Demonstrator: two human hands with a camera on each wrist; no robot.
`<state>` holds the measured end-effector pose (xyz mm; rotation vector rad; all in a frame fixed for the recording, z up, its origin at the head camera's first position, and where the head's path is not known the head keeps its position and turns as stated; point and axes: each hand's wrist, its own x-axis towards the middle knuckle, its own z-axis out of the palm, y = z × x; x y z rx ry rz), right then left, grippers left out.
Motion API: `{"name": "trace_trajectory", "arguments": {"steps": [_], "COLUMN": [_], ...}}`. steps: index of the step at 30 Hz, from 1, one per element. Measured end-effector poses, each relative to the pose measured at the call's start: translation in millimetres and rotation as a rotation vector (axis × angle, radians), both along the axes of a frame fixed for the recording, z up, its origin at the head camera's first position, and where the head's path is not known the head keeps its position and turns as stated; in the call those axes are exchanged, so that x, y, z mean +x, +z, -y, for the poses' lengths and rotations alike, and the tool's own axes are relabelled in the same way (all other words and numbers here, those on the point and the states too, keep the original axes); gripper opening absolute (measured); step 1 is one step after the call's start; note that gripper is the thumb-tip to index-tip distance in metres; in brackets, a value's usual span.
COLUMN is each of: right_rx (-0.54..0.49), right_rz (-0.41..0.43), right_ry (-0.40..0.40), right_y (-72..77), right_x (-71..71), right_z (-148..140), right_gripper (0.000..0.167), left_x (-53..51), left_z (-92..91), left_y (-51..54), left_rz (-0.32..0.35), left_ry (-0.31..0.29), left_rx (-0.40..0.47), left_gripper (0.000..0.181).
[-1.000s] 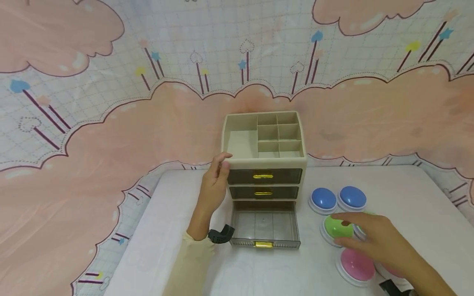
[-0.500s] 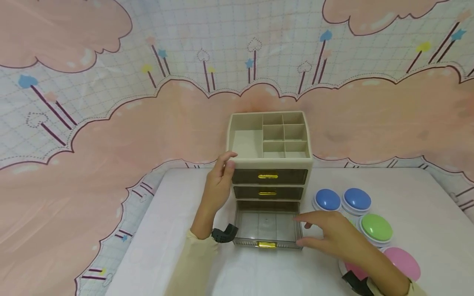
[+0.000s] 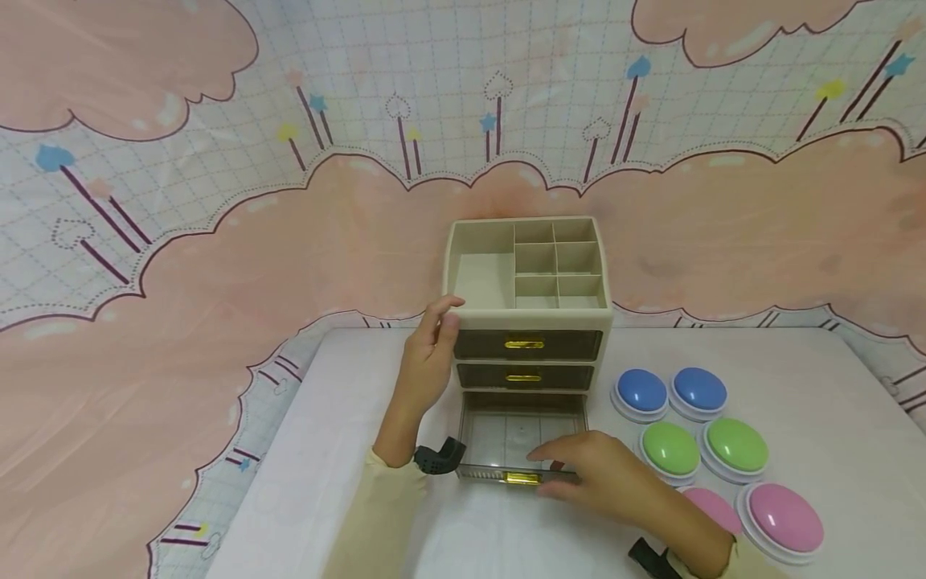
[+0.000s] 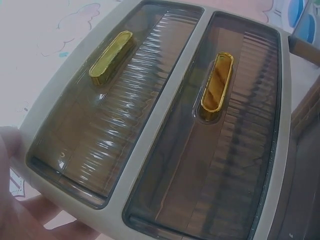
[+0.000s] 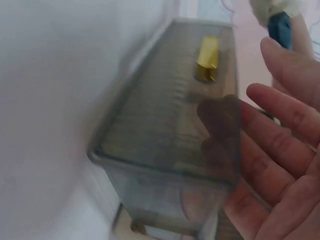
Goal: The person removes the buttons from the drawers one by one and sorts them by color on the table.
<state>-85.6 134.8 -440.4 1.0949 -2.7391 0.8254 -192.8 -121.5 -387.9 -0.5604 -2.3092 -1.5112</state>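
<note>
A cream desktop drawer organizer point(image 3: 531, 318) stands on the white table, its bottom drawer point(image 3: 499, 438) pulled out and its two upper drawers closed. My left hand point(image 3: 427, 362) holds the organizer's left front edge near the top, fingers along the side, as the left wrist view also shows. Over the right part of the extended drawer's front is my right hand point(image 3: 596, 474), thumb outside it and fingers above the interior. The right wrist view is blurred, but thumb and fingers point(image 5: 280, 140) look spread apart beside the clear front panel, near its gold handle point(image 5: 208, 57). Nothing lies in the visible drawer interior.
To the right of the organizer stand several round push buttons on white bases: blue point(image 3: 642, 391), green point(image 3: 670, 449) and pink point(image 3: 785, 517), in pairs. One pink button is partly hidden by my right forearm. A printed cloth backdrop point(image 3: 347, 241) hangs behind the table.
My right hand has moved left from over the green buttons to the front of the extended drawer. My left hand stays on the organizer. The head view has shifted slightly.
</note>
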Motion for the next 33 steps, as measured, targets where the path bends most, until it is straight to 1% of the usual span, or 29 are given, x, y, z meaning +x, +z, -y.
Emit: {"name": "trace_trajectory", "arguments": {"steps": [2, 5, 9, 12, 16, 22, 25, 30, 33], "right_rx": [0.005, 0.022, 0.020, 0.013, 0.003, 0.014, 0.044, 0.098, 0.121], "right_rz": [-0.027, -0.065, -0.123, -0.146, -0.162, -0.164, -0.169, -0.176, -0.168], "right_ry": [0.006, -0.007, -0.016, -0.017, -0.043, -0.079, -0.121, -0.240, -0.286], "right_y": [-4.6, -9.8, -12.4, -11.6, -7.6, -4.2, -4.7, -5.2, -5.3], "right_x": [-0.1, -1.1, -2.8, -3.8, -6.6, -15.4, -20.9, -31.2, -36.9], "right_z": [4, 9, 13, 14, 14, 15, 18, 24, 27], "right_gripper": [0.026, 0.018, 0.014, 0.014, 0.015, 0.016, 0.015, 0.015, 0.015], "left_x": [-0.3, -0.4, -0.7, -0.8, -0.8, 0.7, 0.4, 0.1, -0.2], "left_z": [-0.4, -0.5, -0.5, -0.5, -0.4, -0.4, -0.3, -0.7, -0.8], "left_y": [-0.1, -0.2, -0.4, -0.6, -0.5, 1.3, 1.2, 0.8, 1.2], "left_rz": [-0.003, -0.005, -0.009, -0.009, -0.009, 0.002, 0.003, 0.005, 0.001], "left_ry": [-0.001, 0.001, -0.001, -0.008, -0.005, 0.001, -0.002, -0.008, -0.015], "left_rx": [0.005, 0.005, 0.005, 0.010, 0.006, 0.003, 0.005, 0.015, 0.022], "left_gripper": [0.027, 0.027, 0.028, 0.028, 0.028, 0.028, 0.028, 0.028, 0.027]}}
